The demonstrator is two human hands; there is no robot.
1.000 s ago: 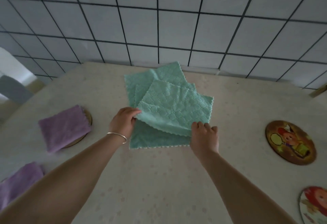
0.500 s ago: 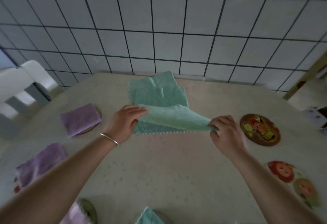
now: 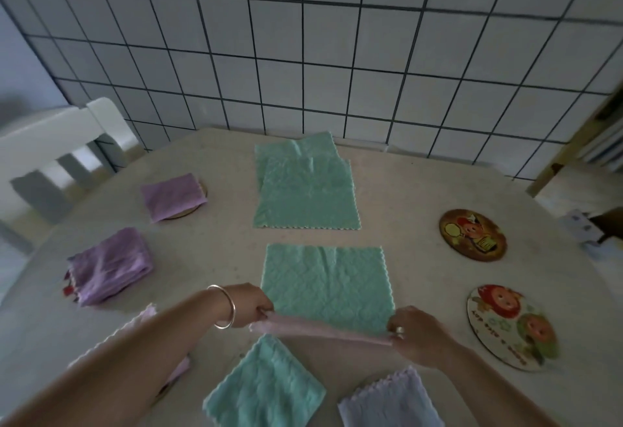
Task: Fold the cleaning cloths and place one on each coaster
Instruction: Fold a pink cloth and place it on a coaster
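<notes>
Green cloth (image 3: 325, 280) flat on table, near corners pinched by left hand (image 3: 247, 305), right hand (image 3: 416, 334)

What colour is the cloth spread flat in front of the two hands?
Mint green cloth with a quilted texture and scalloped edges, seen clearly in the head view.

A white chair (image 3: 50, 143) stands left of the tabletop (image 3: 421, 197); a tiled wall (image 3: 303, 55) rises behind it.

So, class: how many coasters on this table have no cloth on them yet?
2, both at the table's right side: the brown coaster farther back and the white coaster nearer. Others may be hidden beneath cloths.
</notes>
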